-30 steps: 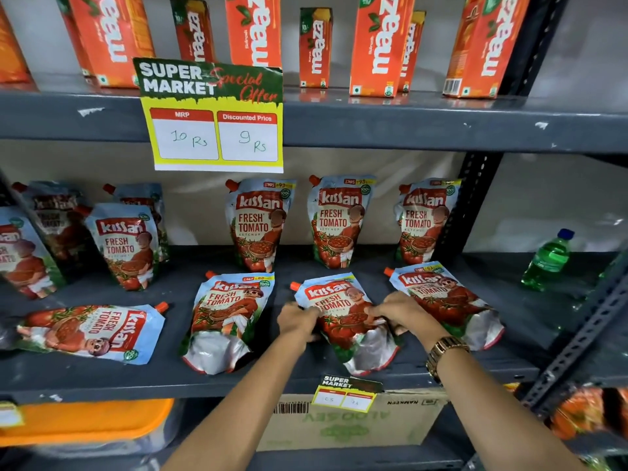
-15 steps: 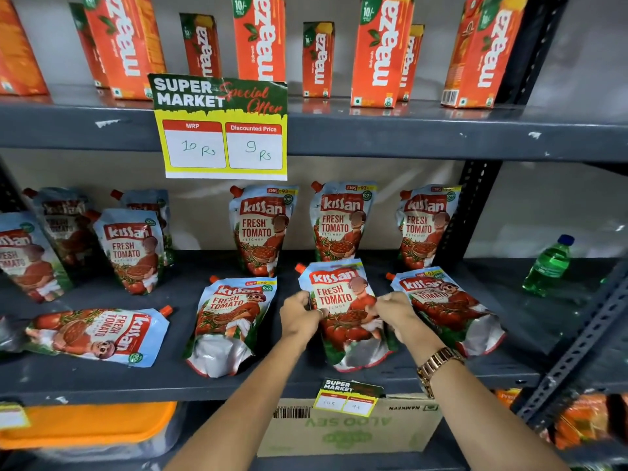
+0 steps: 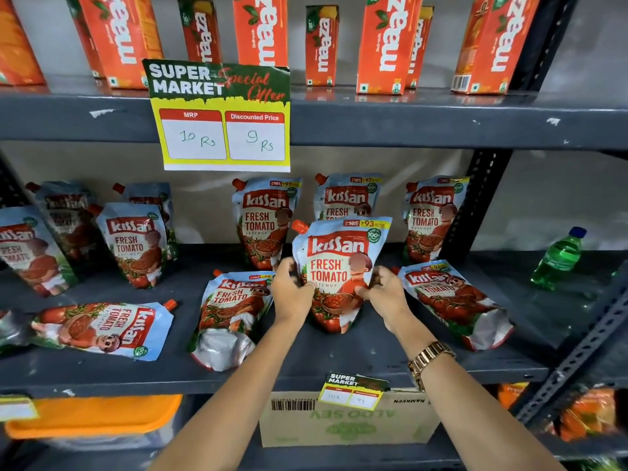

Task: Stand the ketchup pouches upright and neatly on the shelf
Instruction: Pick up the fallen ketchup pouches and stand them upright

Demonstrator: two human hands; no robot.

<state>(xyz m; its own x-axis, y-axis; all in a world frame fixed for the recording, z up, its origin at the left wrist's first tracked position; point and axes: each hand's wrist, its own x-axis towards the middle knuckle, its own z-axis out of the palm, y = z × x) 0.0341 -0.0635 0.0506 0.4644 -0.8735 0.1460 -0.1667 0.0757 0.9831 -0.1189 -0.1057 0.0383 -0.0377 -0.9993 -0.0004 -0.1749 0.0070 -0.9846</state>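
Observation:
A blue and red ketchup pouch [image 3: 339,263] stands upright at the middle front of the dark grey shelf [image 3: 339,368]. My left hand [image 3: 292,290] grips its left edge and my right hand [image 3: 384,294] grips its right edge. Three pouches lie flat in the front row: one [image 3: 231,311] just left of my hands, one [image 3: 452,300] just right, one [image 3: 102,328] on its side far left. Upright pouches line the back: three behind my hands [image 3: 263,220] [image 3: 350,198] [image 3: 431,215], several at the left [image 3: 136,243].
Orange juice cartons [image 3: 384,42] fill the shelf above, with a yellow price sign [image 3: 221,117] hanging from its edge. A green bottle [image 3: 560,256] stands at the right of the pouch shelf. A black upright post [image 3: 475,198] divides the shelf. Below are a cardboard box [image 3: 346,419] and an orange-lidded tub [image 3: 91,416].
The middle front pouch lay flat a second ago; both hands have tilted it up until it stands upright. The other pouches have not moved.

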